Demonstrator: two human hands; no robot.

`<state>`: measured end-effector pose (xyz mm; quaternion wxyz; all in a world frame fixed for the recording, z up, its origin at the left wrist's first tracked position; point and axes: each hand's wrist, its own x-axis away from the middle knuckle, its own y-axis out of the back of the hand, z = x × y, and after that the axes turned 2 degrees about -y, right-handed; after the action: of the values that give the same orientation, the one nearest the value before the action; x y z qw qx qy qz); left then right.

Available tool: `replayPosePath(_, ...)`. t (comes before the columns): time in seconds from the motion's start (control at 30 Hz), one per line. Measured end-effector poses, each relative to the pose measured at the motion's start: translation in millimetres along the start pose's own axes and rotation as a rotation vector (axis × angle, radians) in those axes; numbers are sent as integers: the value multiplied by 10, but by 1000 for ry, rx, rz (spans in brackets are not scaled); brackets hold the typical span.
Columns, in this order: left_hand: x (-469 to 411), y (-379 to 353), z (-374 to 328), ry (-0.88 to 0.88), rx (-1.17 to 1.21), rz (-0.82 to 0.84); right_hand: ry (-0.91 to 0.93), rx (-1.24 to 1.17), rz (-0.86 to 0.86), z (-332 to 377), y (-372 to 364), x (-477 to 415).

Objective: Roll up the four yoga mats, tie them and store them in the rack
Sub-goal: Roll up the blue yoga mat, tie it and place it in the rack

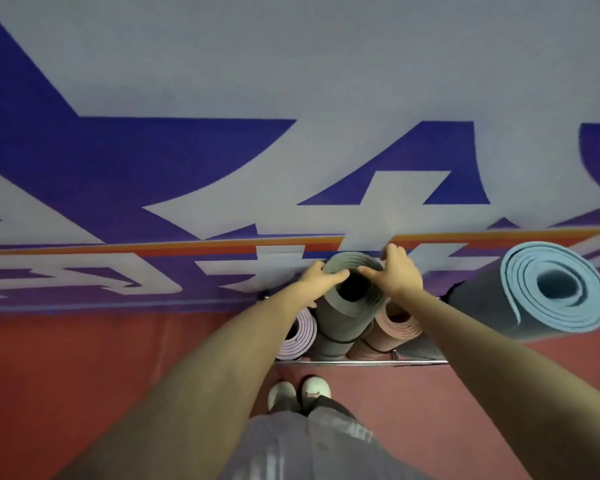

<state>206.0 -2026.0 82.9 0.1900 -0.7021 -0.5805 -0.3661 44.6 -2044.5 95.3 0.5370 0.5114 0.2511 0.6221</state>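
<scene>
Head view, looking steeply down at a chrome wire rack (361, 362) set against the wall.

- Grey rolled foam yoga mat (340, 317): stands on end in the rack, middle slot, open spiral end facing up. A thin black tie band (340, 341) circles it low down.
- Left hand (321, 282): grips the near-left rim of the grey mat's top, fingers curled round the outside, thumb lying across the spiral.
- Right hand (397, 275): grips the far-right rim of the same top, fingers hooked over the back edge, thumb pointing in towards the core.
- Lilac rolled yoga mat (297, 337): upright just left of the grey mat, touching it, partly hidden by the left forearm.
- Salmon-pink rolled yoga mat (399, 323): upright just right of the grey mat, also banded.
- Large light-blue and dark-grey rolled yoga mat (555, 289): furthest right, tilted outward; its foot is hidden behind the right forearm, so its seat in the rack cannot be told.
- Pair of white shoes (298, 393): on the red floor (84, 358), just short of the rack's front rail.
- Wall (291, 64): pale, with big blue lettering and an orange stripe.
</scene>
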Motion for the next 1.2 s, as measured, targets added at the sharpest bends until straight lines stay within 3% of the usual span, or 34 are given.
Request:
replayPosePath(0.13,-24,-208,-21,62,-3,-100,-259,-321,214,-191,-155,40)
replayPosePath(0.3,-108,-365,119,126,-37,-158,-345,-565,225,-285,-366,53)
replayPosePath(0.4,-158,-411,186,111,8,-211,-425,-607,329,-314,-346,-47)
replayPosePath(0.57,-168,-369,111,67,-124,-214,-425,-610,354,-268,-406,-42)
replayPosePath(0.77,-141,-300,133,-68,-286,-95,-413,-826,479,-448,-433,194)
replayPosePath(1.2,-81,-363,165,-147,-385,-106,-376,-889,525,-572,-395,244)
